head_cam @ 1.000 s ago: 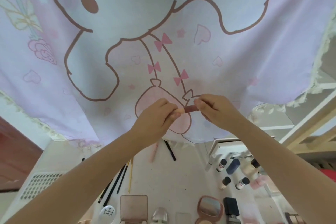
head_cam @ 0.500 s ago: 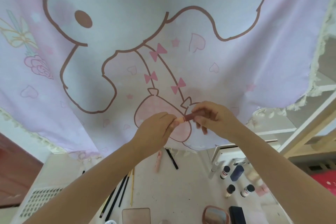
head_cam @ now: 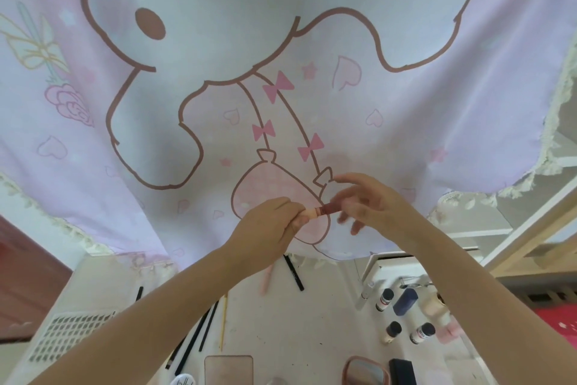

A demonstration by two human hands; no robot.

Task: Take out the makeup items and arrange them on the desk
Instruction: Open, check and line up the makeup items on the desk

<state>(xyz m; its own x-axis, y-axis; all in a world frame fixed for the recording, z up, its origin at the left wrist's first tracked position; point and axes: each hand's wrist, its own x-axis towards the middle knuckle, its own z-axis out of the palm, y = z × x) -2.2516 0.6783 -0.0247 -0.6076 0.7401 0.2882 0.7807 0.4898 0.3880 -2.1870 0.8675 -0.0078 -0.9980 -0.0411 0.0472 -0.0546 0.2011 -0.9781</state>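
Head view: lipstick (head_cam: 328,207) pinched by left hand (head_cam: 269,230), right hand (head_cam: 373,208) fingers blurred, spread loosely.

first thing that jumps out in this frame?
The big pink cartoon-print curtain filling the upper two thirds of the view. In front of it, mid-frame, the left hand pinches one end of a small dark-red lipstick tube, while the right hand is at its other end, fingers blurred. Below, the white desk holds laid-out makeup: small bottles at right, thin black pencils at left.
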